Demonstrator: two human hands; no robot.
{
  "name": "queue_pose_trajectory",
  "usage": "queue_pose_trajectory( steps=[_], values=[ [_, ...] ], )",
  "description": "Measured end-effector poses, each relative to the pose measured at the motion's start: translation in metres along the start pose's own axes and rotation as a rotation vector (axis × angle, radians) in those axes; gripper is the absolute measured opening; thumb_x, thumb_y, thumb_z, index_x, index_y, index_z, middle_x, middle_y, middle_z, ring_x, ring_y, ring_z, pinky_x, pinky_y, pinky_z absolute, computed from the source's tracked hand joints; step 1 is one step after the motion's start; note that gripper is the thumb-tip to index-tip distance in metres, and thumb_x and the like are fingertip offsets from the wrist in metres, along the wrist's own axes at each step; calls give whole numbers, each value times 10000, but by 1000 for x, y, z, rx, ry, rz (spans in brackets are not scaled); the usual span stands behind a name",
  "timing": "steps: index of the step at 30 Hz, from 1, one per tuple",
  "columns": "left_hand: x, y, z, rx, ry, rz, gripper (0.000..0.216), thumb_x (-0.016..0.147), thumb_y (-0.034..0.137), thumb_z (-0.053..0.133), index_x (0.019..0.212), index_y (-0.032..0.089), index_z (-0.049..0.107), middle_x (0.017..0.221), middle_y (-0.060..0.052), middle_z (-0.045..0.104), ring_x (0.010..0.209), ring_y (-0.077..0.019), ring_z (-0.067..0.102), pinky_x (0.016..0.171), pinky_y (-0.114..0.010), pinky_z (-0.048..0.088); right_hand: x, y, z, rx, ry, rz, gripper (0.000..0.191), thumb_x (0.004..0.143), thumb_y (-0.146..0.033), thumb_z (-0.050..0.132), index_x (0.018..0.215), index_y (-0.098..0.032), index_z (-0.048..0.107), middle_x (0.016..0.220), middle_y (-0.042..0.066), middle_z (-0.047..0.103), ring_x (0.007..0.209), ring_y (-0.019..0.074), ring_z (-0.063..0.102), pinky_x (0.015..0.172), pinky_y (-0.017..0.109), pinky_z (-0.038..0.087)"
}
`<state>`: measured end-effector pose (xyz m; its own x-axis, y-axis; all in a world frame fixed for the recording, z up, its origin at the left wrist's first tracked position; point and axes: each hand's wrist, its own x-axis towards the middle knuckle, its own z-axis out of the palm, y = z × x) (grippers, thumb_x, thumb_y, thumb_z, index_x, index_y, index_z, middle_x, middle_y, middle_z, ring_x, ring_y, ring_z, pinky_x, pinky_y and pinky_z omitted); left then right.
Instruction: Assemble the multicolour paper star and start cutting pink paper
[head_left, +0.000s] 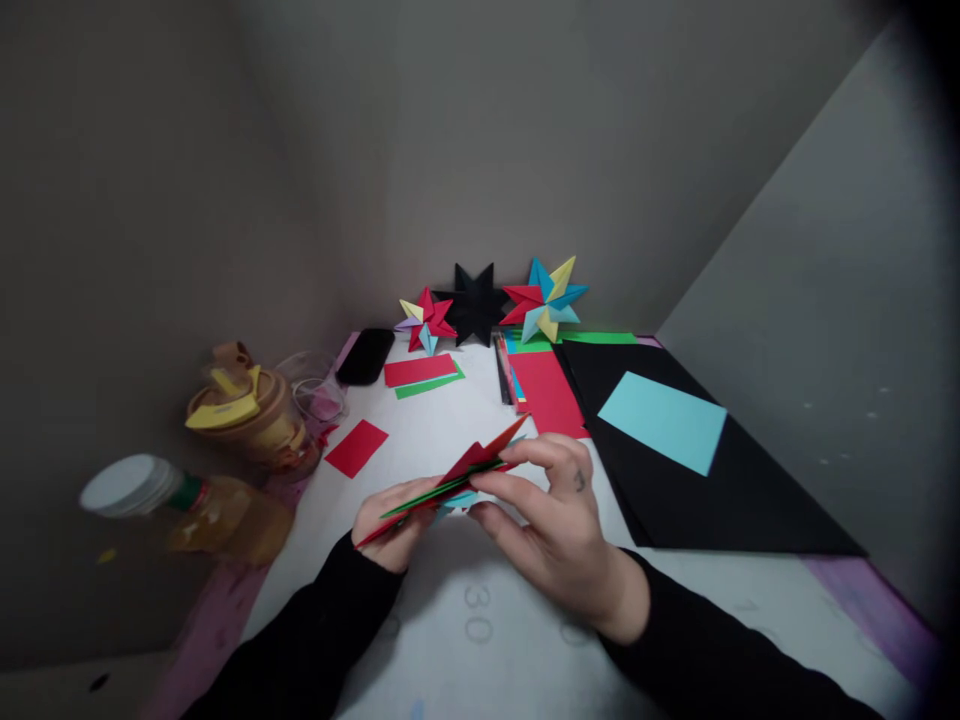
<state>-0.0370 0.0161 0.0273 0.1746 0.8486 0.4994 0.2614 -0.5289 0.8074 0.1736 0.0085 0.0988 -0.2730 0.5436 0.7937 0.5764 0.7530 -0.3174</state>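
Observation:
Both hands hold a folded paper piece (pixel 463 470) of red, green and blue layers just above the white table (pixel 450 620). My left hand (pixel 390 525) grips its lower left end from beneath, fingers closed. My right hand (pixel 551 520) pinches its right side between thumb and fingers. The piece's red tip points up and to the right.
Three finished paper stars stand against the back wall: a small red one (pixel 426 322), a black one (pixel 474 303), a red-blue-yellow one (pixel 546 298). Red sheets (pixel 547 392), a red scrap (pixel 356 447), a black sheet (pixel 712 480) bearing a light blue sheet (pixel 664 420), a phone (pixel 365 356), a jar (pixel 247 410) and a bottle (pixel 187 505) lie around.

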Motion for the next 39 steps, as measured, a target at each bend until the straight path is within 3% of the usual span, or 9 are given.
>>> queue_pose_trajectory(
  steps=[7,17,23,27,32,39],
  values=[
    [4,2,0,27,-47,159,263,875,227,568,1113,218,681,1007,-76,740,872,-176,706,787,-225,561,-1,-1,3,42,-2,5,182,776,-108,640,928,-207,641,1014,62,489,972,239,459,851,437,420],
    [-2,5,10,-56,75,-12,238,858,367,590,1013,255,730,933,-51,751,823,-182,703,784,-252,557,-3,0,7,51,-13,26,221,780,-104,643,984,-191,634,939,56,509,915,216,470,818,406,441],
    [1,3,6,-24,19,-2,254,861,323,585,1049,225,724,959,-77,749,807,-184,705,765,-247,565,-4,2,7,50,-4,13,201,776,-89,639,950,-187,657,922,61,526,904,217,481,818,418,445],
    [1,2,4,-2,12,-13,263,858,323,581,1035,201,731,965,-84,749,794,-193,708,740,-254,573,-4,4,8,44,5,-25,294,769,-46,618,1022,-191,661,937,70,553,914,222,486,805,423,453],
    [-2,8,8,-34,131,-175,323,835,422,599,985,179,749,838,-72,758,779,-211,705,723,-279,573,-4,5,9,30,4,-62,391,763,-15,599,1093,-219,647,952,71,561,915,225,490,783,428,461],
    [-1,9,8,-52,127,-164,316,831,432,604,968,189,751,907,-71,759,804,-221,704,742,-294,564,-5,6,10,62,-2,-56,448,779,-17,575,1150,-264,625,947,60,557,916,218,489,772,418,464]
  ],
)
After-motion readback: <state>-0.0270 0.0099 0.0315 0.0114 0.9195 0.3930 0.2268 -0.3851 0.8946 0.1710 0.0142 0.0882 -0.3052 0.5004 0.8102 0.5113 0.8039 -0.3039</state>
